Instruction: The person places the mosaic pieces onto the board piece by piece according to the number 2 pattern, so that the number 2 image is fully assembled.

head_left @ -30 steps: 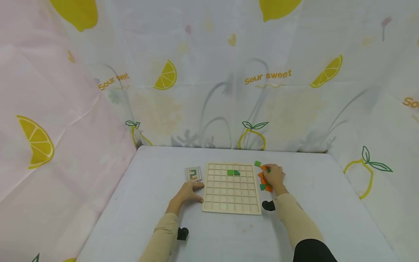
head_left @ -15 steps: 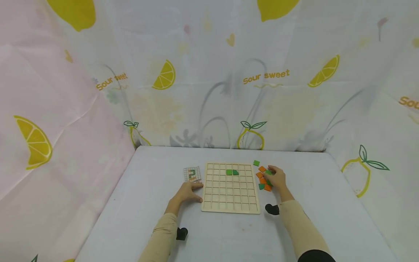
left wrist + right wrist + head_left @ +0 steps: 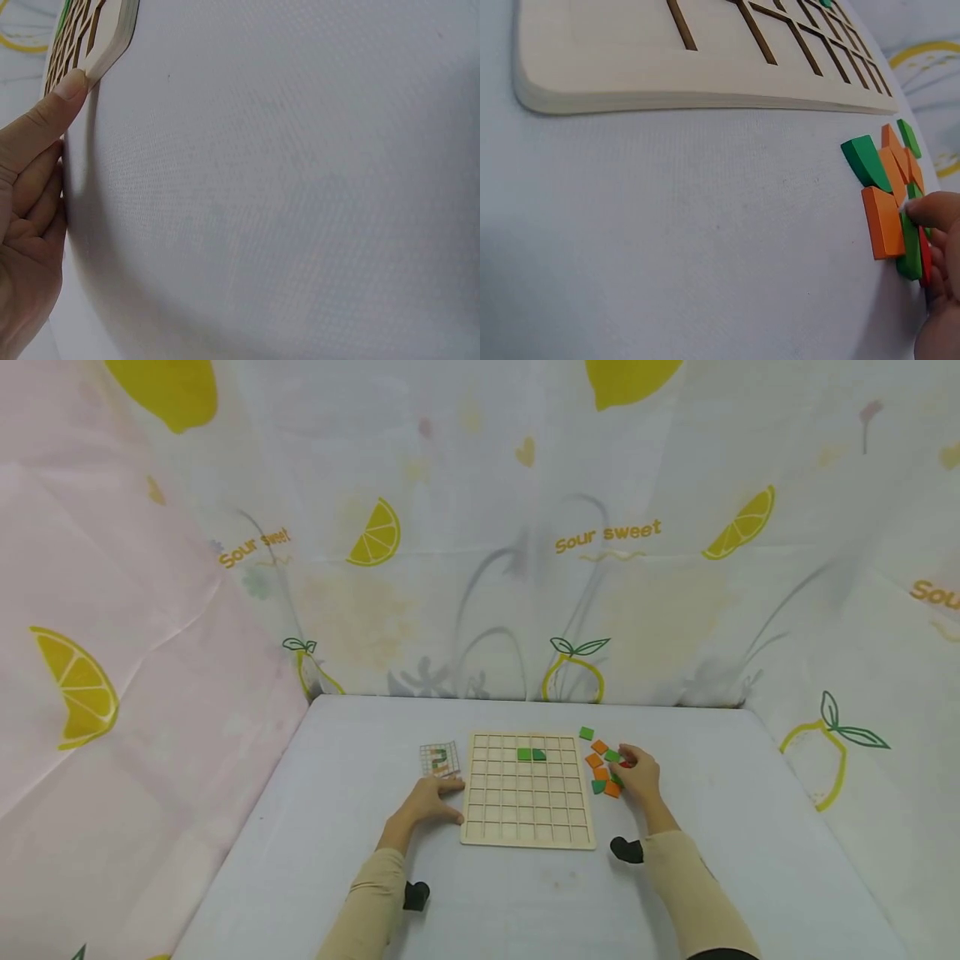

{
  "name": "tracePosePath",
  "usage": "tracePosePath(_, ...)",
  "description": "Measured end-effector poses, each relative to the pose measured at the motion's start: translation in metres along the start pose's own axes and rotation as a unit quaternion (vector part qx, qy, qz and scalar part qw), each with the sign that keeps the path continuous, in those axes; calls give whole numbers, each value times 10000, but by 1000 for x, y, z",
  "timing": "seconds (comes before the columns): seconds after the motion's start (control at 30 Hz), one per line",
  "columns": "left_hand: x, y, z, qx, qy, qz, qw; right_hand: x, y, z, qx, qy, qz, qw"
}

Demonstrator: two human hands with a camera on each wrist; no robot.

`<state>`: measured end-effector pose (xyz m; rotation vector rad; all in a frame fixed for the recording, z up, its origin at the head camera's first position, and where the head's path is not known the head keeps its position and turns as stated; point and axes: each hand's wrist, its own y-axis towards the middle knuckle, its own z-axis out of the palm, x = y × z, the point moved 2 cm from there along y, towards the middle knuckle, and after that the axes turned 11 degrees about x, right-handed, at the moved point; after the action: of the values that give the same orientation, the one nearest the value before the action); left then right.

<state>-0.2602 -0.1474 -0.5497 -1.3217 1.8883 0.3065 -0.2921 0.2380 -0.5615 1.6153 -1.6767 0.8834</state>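
A pale wooden grid board (image 3: 491,839) lies on the white table, with a light green square tile (image 3: 524,754) and a dark green rounded tile (image 3: 539,754) in its upper cells. My left hand (image 3: 423,802) rests at the board's left edge, thumb and forefinger spread; in the left wrist view the thumb touches the rim. To the right of the board my right hand (image 3: 642,777) is over a small pile of orange and green tiles. A red tile (image 3: 925,259) shows between its thumb and fingers, beside a green tile (image 3: 910,247). Part of the pile is hidden by this hand.
A small pattern card (image 3: 439,759) with a printed grid lies left of the board, just beyond the left hand. One green tile (image 3: 587,732) lies apart at the pile's far end. A lemon-printed cloth (image 3: 465,568) hangs behind the table.
The right hand has drawn back slightly to the right, uncovering more of the orange and green tiles, and red now shows at its fingers. The left hand keeps its place at the board.
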Motion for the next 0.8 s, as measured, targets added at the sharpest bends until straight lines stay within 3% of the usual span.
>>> tracePosePath(0.33,1,0,0,6,37,123,9999,3,-1,3,-371,-178,65,9991)
tracePosePath(0.8,0,1,0,58,49,-14,10000,1,0,7,-222,-506,-51,9985)
